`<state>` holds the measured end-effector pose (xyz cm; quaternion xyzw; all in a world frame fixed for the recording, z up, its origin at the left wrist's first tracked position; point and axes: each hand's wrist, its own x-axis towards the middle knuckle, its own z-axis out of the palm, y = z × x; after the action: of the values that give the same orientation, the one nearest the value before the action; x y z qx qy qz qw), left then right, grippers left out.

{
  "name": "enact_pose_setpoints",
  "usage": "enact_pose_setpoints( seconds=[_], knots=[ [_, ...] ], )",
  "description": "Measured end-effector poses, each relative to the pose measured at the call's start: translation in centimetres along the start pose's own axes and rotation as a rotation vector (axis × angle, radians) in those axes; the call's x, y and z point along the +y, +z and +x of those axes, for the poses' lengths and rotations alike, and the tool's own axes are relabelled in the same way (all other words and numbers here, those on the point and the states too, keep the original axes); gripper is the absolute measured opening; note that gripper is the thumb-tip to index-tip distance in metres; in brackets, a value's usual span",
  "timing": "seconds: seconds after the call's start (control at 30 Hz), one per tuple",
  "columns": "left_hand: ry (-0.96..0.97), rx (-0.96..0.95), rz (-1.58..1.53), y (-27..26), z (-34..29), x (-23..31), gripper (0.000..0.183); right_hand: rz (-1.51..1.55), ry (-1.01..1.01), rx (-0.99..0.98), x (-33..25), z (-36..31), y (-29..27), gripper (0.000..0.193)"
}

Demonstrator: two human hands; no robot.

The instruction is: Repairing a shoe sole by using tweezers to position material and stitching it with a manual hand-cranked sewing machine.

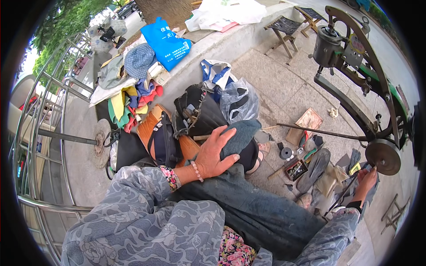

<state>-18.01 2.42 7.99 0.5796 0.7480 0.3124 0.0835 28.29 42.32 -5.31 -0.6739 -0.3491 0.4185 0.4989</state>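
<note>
My left hand [216, 153] lies with its fingers apart on the blue-grey cloth [242, 135] over my bent left knee. A dark apron [253, 208] spreads across my lap. Off to the right, my right hand [366, 182] has its fingers curled at the lower rim of a round metal hand wheel [382, 157]. The wheel belongs to a cast-metal sewing machine [337, 48] with a long curved arm. The fingers partly hide what they grip there. A thin dark rod [341, 197] slants below that hand.
On the paving lie a dark shoe sole [314, 169], a small box of bits [296, 170], a black roll [285, 153] and a shallow tray [305, 126]. Bags, including a black one [199, 108], stand ahead. Metal railings [40, 146] run along the left; folding stools [285, 27] stand behind.
</note>
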Motion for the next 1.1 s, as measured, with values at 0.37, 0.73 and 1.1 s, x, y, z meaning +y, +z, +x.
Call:
enact_pose_setpoints(
  seconds=[0.37, 0.73, 1.1],
  knots=[
    [-0.014, -0.022, -0.019, 0.1, 0.1, -0.1, 0.070, -0.001, 0.002, -0.023, -0.3, -0.3, -0.3, 0.047],
    [-0.006, -0.004, -0.002, 0.0, 0.0, -0.2, 0.070, -0.003, -0.022, -0.029, -0.1, -0.2, -0.1, 0.046],
    [-0.013, 0.000, 0.011, -0.2, 0.0, 0.0, 0.070, 0.005, 0.009, -0.019, -0.2, 0.3, 0.5, 0.048]
  ],
)
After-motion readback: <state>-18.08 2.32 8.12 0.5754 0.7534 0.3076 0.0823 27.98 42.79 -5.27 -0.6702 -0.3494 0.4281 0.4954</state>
